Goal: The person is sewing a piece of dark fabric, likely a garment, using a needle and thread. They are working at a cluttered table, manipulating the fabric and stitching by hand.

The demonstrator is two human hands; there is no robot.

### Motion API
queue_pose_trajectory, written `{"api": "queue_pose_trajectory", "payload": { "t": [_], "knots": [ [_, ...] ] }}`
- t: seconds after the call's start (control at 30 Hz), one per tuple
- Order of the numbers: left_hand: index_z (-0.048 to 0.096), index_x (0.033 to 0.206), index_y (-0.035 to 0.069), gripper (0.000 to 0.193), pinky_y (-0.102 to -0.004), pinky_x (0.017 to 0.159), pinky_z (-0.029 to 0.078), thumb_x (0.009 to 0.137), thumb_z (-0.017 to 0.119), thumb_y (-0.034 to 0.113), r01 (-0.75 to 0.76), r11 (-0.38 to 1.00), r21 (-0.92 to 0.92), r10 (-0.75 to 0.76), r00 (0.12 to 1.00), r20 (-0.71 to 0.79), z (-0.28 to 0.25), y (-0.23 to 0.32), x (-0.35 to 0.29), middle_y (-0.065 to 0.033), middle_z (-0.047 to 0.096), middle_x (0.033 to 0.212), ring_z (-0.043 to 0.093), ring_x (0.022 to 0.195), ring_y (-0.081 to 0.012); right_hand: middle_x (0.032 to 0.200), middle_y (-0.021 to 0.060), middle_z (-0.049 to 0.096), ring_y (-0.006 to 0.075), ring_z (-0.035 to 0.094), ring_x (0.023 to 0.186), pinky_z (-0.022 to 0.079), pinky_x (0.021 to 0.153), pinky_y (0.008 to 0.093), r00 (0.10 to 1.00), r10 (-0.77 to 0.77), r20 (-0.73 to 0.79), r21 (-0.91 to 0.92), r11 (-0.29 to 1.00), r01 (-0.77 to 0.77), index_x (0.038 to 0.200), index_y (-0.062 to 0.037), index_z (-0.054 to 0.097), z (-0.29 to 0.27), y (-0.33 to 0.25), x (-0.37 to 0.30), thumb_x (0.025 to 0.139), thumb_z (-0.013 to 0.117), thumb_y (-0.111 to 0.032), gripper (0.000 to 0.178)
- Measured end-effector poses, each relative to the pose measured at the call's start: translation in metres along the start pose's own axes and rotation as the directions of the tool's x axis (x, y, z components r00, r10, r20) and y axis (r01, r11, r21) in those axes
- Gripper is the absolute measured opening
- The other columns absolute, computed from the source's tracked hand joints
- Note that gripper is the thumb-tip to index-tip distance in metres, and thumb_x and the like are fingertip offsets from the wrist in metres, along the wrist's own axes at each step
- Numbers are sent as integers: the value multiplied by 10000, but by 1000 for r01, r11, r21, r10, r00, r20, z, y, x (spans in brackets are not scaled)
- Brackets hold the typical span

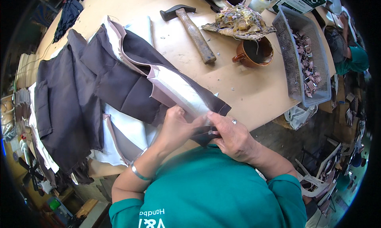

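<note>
A dark brown fabric piece (pixel 127 91) with a white inner layer and pinkish strips along its edges lies across the table toward my body. My left hand (pixel 177 126) is closed on its near edge, fingers curled and thumb pointing right. Close beside it, my right hand (pixel 235 137) pinches the same piece near its right corner, thumb on top of the white layer. The fingers under the cloth are partly hidden. More dark brown fabric pieces (pixel 65 105) are spread to the left, with white sheets (pixel 127 125) showing beneath.
Beyond the fabric lie a hammer (pixel 194 33), a brown mug (pixel 254 53) and a tangled, glue-crusted clump (pixel 242 21). At right, a plastic basket (pixel 282 49) holds small pinkish tabs with metal rings. A white bottle (pixel 260 2) stands behind. Another person's green sleeve (pixel 357 59) shows far right.
</note>
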State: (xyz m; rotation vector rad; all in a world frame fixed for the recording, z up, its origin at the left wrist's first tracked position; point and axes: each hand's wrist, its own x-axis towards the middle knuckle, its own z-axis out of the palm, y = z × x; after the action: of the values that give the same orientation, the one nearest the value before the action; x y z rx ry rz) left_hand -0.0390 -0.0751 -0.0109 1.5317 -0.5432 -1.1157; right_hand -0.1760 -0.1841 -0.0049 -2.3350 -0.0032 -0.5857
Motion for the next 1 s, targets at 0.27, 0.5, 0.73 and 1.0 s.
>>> {"api": "queue_pose_trajectory", "payload": {
  "t": [0.27, 0.5, 0.73, 1.0],
  "knots": [
    [596, 910, -38, 182, -250, 688, 475, 752, 641, 42, 27, 990, -137, -26, 1000, 8, -2, 1, 10, -65, 631, 838, 586, 758, -115, 829, 156, 561, 247, 555, 662, 451, 601, 327, 997, -59, -44, -65, 996, 57, 1181, 104, 403, 11, 10, 4, 649, 552, 49, 556],
    [590, 921, -25, 182, -242, 686, 483, 761, 645, 42, -56, 992, -110, 55, 998, -7, -1, -3, 4, -69, 634, 851, 594, 764, -108, 855, 193, 567, 319, 586, 739, 479, 626, 369, 864, 470, -178, 46, 882, -470, 1166, 36, 419, -2, 38, 2, 670, 578, 57, 522],
    [564, 954, -25, 253, -262, 755, 464, 736, 661, 61, 11, 982, -188, -10, 1000, 10, -11, 2, 12, -77, 623, 910, 580, 822, -124, 918, 191, 569, 340, 535, 863, 426, 770, 401, 895, 391, -213, -291, 850, -440, 1145, 32, 451, -14, 73, -16, 700, 555, 72, 458],
    [492, 1042, -23, 424, -281, 838, 422, 692, 706, 85, -57, 997, -53, 54, 997, -60, -3, -2, 12, -79, 590, 960, 555, 898, -142, 919, 99, 542, 258, 516, 868, 379, 810, 338, 910, 352, -218, -478, 774, -414, 1105, -33, 525, -81, 75, 18, 778, 537, -53, 327]
  ]
}}
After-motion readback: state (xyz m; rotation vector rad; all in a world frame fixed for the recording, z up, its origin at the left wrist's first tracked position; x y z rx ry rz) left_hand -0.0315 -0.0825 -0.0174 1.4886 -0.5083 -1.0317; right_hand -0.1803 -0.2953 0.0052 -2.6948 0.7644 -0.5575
